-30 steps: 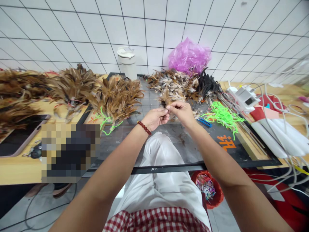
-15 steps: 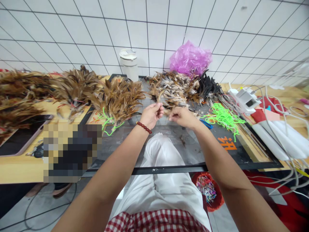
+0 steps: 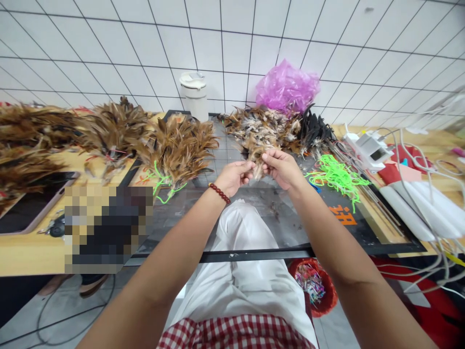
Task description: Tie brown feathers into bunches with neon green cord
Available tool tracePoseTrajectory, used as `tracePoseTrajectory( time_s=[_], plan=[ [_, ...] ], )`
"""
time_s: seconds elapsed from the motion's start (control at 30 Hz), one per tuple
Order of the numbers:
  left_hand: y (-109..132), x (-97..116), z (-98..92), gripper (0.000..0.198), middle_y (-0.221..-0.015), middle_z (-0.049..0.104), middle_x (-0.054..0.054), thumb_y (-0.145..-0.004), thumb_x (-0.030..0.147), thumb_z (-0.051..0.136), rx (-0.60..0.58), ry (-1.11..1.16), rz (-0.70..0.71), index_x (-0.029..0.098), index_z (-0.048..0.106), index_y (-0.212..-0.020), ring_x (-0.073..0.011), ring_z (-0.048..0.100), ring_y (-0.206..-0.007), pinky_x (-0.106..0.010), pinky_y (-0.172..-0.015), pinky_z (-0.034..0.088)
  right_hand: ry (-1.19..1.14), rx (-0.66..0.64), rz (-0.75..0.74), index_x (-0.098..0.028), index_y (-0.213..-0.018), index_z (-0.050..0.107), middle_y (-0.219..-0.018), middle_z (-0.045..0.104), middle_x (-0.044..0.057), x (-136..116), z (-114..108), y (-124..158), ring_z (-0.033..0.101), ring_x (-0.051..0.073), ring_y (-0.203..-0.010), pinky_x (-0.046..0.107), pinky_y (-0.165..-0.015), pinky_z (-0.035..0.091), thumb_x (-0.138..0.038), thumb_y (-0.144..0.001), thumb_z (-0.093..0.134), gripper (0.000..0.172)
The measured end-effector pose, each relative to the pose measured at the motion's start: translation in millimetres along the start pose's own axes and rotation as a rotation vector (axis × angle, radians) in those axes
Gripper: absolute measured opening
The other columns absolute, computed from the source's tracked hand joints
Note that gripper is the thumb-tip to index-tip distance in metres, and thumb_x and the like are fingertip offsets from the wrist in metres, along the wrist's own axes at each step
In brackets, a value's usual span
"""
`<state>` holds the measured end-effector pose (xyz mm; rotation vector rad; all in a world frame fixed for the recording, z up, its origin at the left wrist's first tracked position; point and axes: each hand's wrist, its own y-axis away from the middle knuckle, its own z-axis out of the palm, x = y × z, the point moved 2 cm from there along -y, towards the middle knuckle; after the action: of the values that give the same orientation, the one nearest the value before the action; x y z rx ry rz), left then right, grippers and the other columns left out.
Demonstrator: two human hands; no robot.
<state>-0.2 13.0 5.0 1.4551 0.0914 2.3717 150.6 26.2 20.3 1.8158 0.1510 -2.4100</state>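
Note:
Over the dark glass board (image 3: 181,223), my left hand (image 3: 235,178), with a beaded bracelet at the wrist, is closed with thumb and forefinger pinched at the left side of a small tuft of pale brown feathers (image 3: 257,170). My right hand (image 3: 282,168) pinches the same tuft from the right. Just behind the hands spreads a heap of mottled feathers (image 3: 259,128), with black feathers (image 3: 315,127) at its right end. Left of my hands lies a full bundle of brown feathers (image 3: 178,148), green cord (image 3: 163,194) at its base.
Bright green cords (image 3: 336,175) lie right, near white chargers and cables (image 3: 372,148). A white cup (image 3: 195,94) and pink plastic bag (image 3: 286,87) stand against the tiled wall. More feather bundles (image 3: 112,126) and a tablet-like device (image 3: 36,203) are left. A red bin (image 3: 329,303) sits below.
My right hand has turned, and its fingers now pinch the tuft. My left hand has shifted slightly right and nearer me. The feather tuft now shows clearly between both hands.

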Motion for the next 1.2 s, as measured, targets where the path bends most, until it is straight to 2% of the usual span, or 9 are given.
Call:
tracePoseTrajectory(
  time_s=[0.17, 0.3, 0.37, 0.47, 0.63, 0.77, 0.87, 1.03, 1.2],
  plan=[
    [-4.5, 2.4, -7.5, 0.008, -0.063, 0.058, 0.001, -0.074, 0.017, 0.068, 0.244, 0.06, 0.14, 0.011, 0.063, -0.073, -0.0025, 0.049, -0.047, -0.013, -0.043, 0.036, -0.06, 0.125, -0.039, -0.018, -0.07, 0.06, -0.074, 0.068, -0.002, -1.6, -5.8, -2.4, 0.052, 0.003, -0.052, 0.015, -0.048, 0.045, -0.035, -0.054, 0.083, 0.033],
    [-3.8, 6.6, -7.1, 0.007, -0.066, 0.061, 0.0, -0.074, 0.016, 0.066, 0.379, -0.047, 0.297, 0.011, 0.065, -0.07, -0.0026, 0.05, -0.048, -0.014, -0.043, 0.035, -0.034, 0.135, -0.085, -0.019, -0.071, 0.059, -0.074, 0.067, -0.002, -1.6, -4.4, -2.7, 0.053, 0.004, -0.053, 0.017, -0.052, 0.047, -0.035, -0.057, 0.082, 0.031],
    [-1.8, 6.9, -2.8, 0.008, -0.065, 0.062, -0.001, -0.074, 0.017, 0.067, 0.34, -0.096, 0.306, 0.011, 0.066, -0.071, -0.0032, 0.049, -0.046, -0.016, -0.041, 0.034, 0.014, 0.136, -0.119, -0.019, -0.073, 0.058, -0.075, 0.067, -0.001, -1.0, -2.5, -2.5, 0.055, 0.006, -0.055, 0.019, -0.055, 0.048, -0.036, -0.058, 0.081, 0.032],
    [1.4, 3.3, 4.1, 0.011, -0.063, 0.062, -0.002, -0.075, 0.02, 0.068, 0.227, -0.107, 0.201, 0.01, 0.066, -0.075, -0.0057, 0.051, -0.045, -0.018, -0.04, 0.034, 0.103, 0.168, -0.182, -0.02, -0.075, 0.059, -0.072, 0.066, -0.001, 0.1, -0.5, -2.8, 0.058, 0.008, -0.058, 0.023, -0.06, 0.051, -0.04, -0.06, 0.079, 0.033],
    [2.2, -3.5, 7.1, 0.011, -0.063, 0.062, -0.003, -0.075, 0.016, 0.067, 0.119, -0.071, 0.11, 0.008, 0.063, -0.07, -0.0079, 0.058, -0.052, -0.02, -0.052, 0.046, 0.182, 0.158, -0.237, -0.02, -0.077, 0.059, -0.067, 0.063, -0.002, 0.7, 2.3, -3.0, 0.061, 0.011, -0.063, 0.026, -0.066, 0.052, -0.046, -0.06, 0.078, 0.036],
    [-0.1, -4.4, 4.6, 0.011, -0.064, 0.063, -0.004, -0.078, 0.015, 0.064, 0.087, -0.007, 0.145, 0.007, 0.063, -0.071, -0.0068, 0.058, -0.055, -0.02, -0.057, 0.047, 0.165, 0.056, -0.169, -0.02, -0.084, 0.06, -0.074, 0.064, -0.002, 3.5, 4.5, -2.2, 0.06, 0.011, -0.065, 0.025, -0.062, 0.051, -0.045, -0.058, 0.08, 0.041],
    [-0.9, -4.6, 4.3, 0.01, -0.065, 0.064, -0.005, -0.08, 0.014, 0.062, 0.041, 0.03, 0.126, 0.007, 0.064, -0.075, -0.0073, 0.059, -0.056, -0.019, -0.058, 0.047, 0.233, -0.049, -0.061, -0.018, -0.074, 0.06, -0.068, 0.063, -0.001, 9.5, 6.2, -2.3, 0.056, 0.01, -0.057, 0.023, -0.052, 0.045, -0.048, -0.057, 0.079, 0.04],
    [-2.1, -5.0, 1.3, 0.007, -0.071, 0.067, -0.006, -0.081, 0.013, 0.061, 0.073, 0.112, 0.026, 0.008, 0.062, -0.077, -0.0096, 0.064, -0.062, -0.022, -0.065, 0.052, 0.257, 0.061, -0.143, -0.018, -0.06, 0.057, -0.056, 0.057, -0.003, 10.3, 2.7, -2.8, 0.048, 0.009, -0.05, 0.024, -0.048, 0.041, -0.048, -0.057, 0.078, 0.037],
    [0.5, -3.3, 2.8, 0.008, -0.067, 0.066, -0.006, -0.083, 0.014, 0.06, 0.026, 0.099, -0.025, 0.008, 0.062, -0.078, -0.009, 0.064, -0.06, -0.019, -0.059, 0.052, 0.334, 0.013, -0.193, -0.019, -0.056, 0.059, -0.06, 0.059, -0.001, 7.3, 5.5, -1.8, 0.05, 0.011, -0.055, 0.025, -0.05, 0.043, -0.046, -0.059, 0.076, 0.033]
  ],
)
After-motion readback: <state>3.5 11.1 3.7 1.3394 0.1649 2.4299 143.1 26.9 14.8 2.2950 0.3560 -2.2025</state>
